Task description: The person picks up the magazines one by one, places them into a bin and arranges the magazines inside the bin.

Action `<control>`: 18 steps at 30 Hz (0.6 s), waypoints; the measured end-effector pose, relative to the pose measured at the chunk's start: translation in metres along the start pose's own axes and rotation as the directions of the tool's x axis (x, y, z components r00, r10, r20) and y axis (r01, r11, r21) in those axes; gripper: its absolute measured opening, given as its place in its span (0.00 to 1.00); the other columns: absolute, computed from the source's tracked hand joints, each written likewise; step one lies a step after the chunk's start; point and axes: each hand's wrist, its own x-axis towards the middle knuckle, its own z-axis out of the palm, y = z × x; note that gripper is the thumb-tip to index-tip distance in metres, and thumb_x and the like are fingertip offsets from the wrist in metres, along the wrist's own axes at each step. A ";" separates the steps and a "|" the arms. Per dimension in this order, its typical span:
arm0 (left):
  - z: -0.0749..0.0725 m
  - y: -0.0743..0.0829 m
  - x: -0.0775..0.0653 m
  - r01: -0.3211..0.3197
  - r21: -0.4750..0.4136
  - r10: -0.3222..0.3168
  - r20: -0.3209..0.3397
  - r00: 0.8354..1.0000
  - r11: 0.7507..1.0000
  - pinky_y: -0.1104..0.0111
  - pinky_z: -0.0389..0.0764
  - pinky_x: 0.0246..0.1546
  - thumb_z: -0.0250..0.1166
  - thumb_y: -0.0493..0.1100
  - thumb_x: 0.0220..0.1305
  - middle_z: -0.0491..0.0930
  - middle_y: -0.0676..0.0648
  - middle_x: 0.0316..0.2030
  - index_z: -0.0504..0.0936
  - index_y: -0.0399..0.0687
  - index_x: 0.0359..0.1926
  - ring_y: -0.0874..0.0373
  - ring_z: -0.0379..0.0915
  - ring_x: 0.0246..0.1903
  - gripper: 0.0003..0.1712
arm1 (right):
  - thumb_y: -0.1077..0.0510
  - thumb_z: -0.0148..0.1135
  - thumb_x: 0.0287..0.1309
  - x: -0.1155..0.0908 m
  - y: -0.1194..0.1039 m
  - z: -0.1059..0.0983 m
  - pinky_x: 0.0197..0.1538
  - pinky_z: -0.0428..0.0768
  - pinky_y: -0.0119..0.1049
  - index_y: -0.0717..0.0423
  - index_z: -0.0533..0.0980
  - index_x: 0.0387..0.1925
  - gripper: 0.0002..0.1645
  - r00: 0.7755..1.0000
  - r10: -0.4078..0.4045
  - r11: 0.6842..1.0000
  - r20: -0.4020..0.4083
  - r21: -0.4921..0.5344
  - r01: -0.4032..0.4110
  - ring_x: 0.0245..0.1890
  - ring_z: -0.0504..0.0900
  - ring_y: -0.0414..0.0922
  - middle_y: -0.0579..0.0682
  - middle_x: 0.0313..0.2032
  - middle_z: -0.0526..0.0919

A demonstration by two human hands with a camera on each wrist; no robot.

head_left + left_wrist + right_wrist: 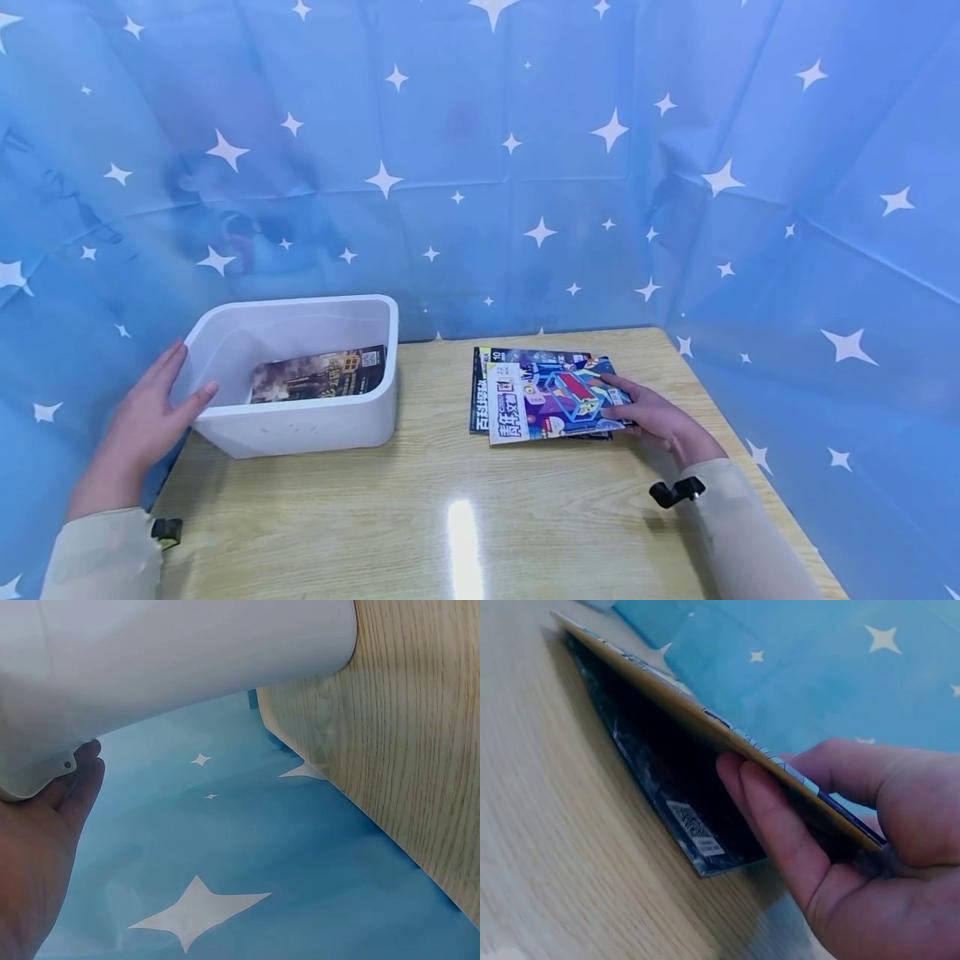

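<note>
2 cream sleeves [757, 533], 2 bare hands [152, 419], 2 black wrist pieces [664, 494]

In the head view, the cream-sleeved left forearm [105, 554] rises from 8 o'clock to the bare left hand [142, 425], whose nearly straight fingers [164, 367] aim at 1 o'clock, the thumb [197, 400] spread toward 2. The cream-sleeved right forearm [750, 529] slants in from 4 o'clock; the bare right hand [660, 419] points toward 10, its digits [780, 821] pinching from opposite sides.

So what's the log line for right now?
left hand: grips white bin | right hand: pinches colourful magazine | inside bin: dark magazine
</note>
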 end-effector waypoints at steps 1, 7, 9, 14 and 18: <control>0.000 0.000 0.000 0.001 0.000 -0.001 0.001 1.000 1.000 0.19 0.47 0.74 0.59 0.57 0.85 0.40 0.30 0.88 0.43 0.38 0.90 0.20 0.38 0.83 0.51 | 0.59 0.70 0.76 0.000 0.000 0.000 0.64 0.86 0.45 0.40 0.46 0.92 0.58 1.000 -0.011 1.000 -0.003 -0.017 0.011 0.60 0.87 0.51 0.71 0.78 0.64; 0.000 0.000 -0.001 -0.003 0.003 0.003 -0.001 1.000 1.000 0.20 0.47 0.74 0.59 0.57 0.85 0.40 0.30 0.88 0.43 0.38 0.90 0.20 0.38 0.83 0.51 | 0.62 0.69 0.76 -0.001 -0.002 0.004 0.61 0.87 0.43 0.39 0.45 0.92 0.58 0.998 -0.065 0.992 -0.025 -0.107 0.062 0.61 0.85 0.54 0.73 0.80 0.59; 0.000 0.000 -0.001 0.001 0.005 -0.001 -0.001 1.000 1.000 0.20 0.47 0.74 0.59 0.57 0.85 0.40 0.30 0.88 0.43 0.38 0.90 0.20 0.38 0.83 0.51 | 0.61 0.69 0.76 -0.001 -0.001 0.004 0.61 0.87 0.42 0.37 0.46 0.92 0.58 0.996 -0.083 0.988 -0.027 -0.130 0.079 0.62 0.84 0.55 0.73 0.81 0.55; 0.000 0.001 -0.001 0.009 0.003 -0.009 0.006 1.000 1.000 0.20 0.46 0.74 0.59 0.57 0.86 0.39 0.30 0.88 0.43 0.38 0.90 0.20 0.37 0.83 0.51 | 0.59 0.69 0.78 -0.001 0.003 0.001 0.63 0.87 0.42 0.31 0.46 0.92 0.57 0.991 -0.132 0.987 -0.030 -0.091 0.129 0.63 0.84 0.54 0.70 0.83 0.53; 0.000 0.001 -0.001 -0.001 0.005 0.001 0.002 1.000 1.000 0.20 0.47 0.74 0.59 0.57 0.85 0.40 0.31 0.88 0.44 0.38 0.90 0.20 0.38 0.83 0.51 | 0.61 0.67 0.78 -0.001 0.006 0.001 0.63 0.87 0.41 0.30 0.46 0.91 0.57 0.985 -0.172 0.985 -0.030 -0.012 0.172 0.61 0.86 0.49 0.68 0.82 0.57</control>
